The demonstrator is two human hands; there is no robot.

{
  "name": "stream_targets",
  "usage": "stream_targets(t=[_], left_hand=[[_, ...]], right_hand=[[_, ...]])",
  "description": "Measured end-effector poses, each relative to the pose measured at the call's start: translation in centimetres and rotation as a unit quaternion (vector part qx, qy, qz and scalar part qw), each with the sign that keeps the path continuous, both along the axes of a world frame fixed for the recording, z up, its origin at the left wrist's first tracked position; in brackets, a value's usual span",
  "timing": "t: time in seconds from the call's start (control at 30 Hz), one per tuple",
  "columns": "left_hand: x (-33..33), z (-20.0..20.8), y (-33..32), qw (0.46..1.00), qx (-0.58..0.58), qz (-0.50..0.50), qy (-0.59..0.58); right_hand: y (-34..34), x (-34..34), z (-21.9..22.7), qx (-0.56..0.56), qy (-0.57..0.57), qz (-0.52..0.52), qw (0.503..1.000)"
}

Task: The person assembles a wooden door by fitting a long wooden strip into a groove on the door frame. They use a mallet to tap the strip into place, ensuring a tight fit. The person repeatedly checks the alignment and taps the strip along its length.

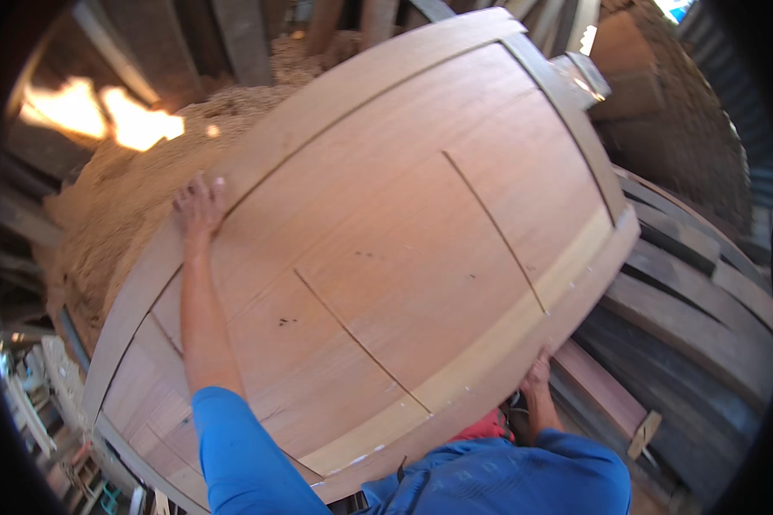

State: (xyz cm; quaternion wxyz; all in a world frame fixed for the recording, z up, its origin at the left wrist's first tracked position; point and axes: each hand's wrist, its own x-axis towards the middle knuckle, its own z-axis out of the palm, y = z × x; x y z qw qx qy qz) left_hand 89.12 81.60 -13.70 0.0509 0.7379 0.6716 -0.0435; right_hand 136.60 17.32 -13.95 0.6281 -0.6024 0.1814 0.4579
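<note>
A large framed wooden panel (386, 232), pale reddish brown, stretches across the view in front of my body, tilted with its far right end up. Thin dark lines cross its face, and a yellowish strip runs along the near side. My left arm reaches over the panel, and my left hand (200, 206) grips its far edge, the fingers partly hidden beyond it. At the near edge, to the right, my right hand (538, 374) holds the panel from beside my body; some of its fingers are hidden beneath.
A heap of sawdust (146, 193) lies beyond the far edge. Stacked grey boards (687, 318) fill the right side, with a small wooden block (644, 434) near them. Planks (240, 39) stand upright at the back. Mixed wood pieces (56, 403) crowd the lower left.
</note>
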Motion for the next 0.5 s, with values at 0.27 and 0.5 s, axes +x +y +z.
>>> stream_targets(t=[0.27, 0.5], left_hand=[[-0.5, 0.4, -9.0, 0.991, 0.068, -0.014, -0.113], [-14.6, 5.8, -46.6, 0.41, -0.249, 0.324, -0.815]], right_hand=[[2.4, 1.8, 2.3, -0.07, -0.017, 0.032, 0.997], [11.0, 10.5, 5.1, -0.357, -0.68, 0.435, 0.47]])
